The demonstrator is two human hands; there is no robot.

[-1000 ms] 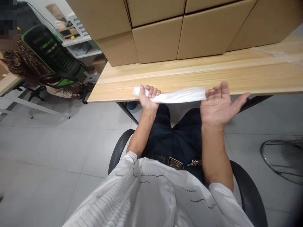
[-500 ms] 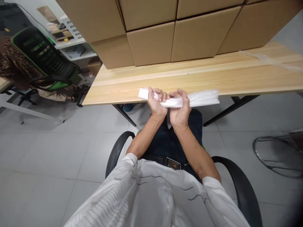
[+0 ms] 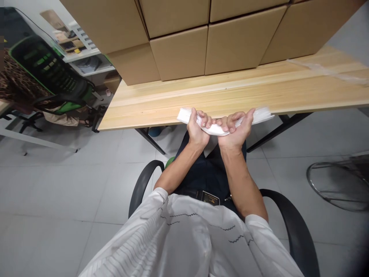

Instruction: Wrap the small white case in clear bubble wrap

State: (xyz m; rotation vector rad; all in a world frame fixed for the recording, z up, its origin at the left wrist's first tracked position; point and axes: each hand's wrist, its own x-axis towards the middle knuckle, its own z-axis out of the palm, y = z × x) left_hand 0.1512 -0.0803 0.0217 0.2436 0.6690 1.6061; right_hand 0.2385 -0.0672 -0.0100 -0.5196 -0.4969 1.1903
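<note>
A long, narrow white bundle (image 3: pixel 263 115), folded and slightly shiny like thin plastic, lies across both my palms in front of the table's near edge. My left hand (image 3: pixel 198 130) is closed around its left part, thumb up, with a short end sticking out beyond. Close beside it, my right hand (image 3: pixel 236 129) has its fingers wrapped over the right part. The right end of the bundle fans out past that hand. Between the two hands the strip sags a little. Whether it is bags or sheets I cannot tell.
Brown cardboard boxes (image 3: pixel 181 55) are stacked along the back of the wooden table (image 3: pixel 161 105). A strip of clear tape or film (image 3: pixel 323 70) lies at the right. At the left a person sits in a green-and-black mesh chair (image 3: pixel 43 69). A round metal stool base (image 3: pixel 314 188) stands at the right.
My right hand has slid rightward along the bundle, and its fingers are now curled over it. My left hand and the bundle have shifted slightly right, and the middle has bent downward.
</note>
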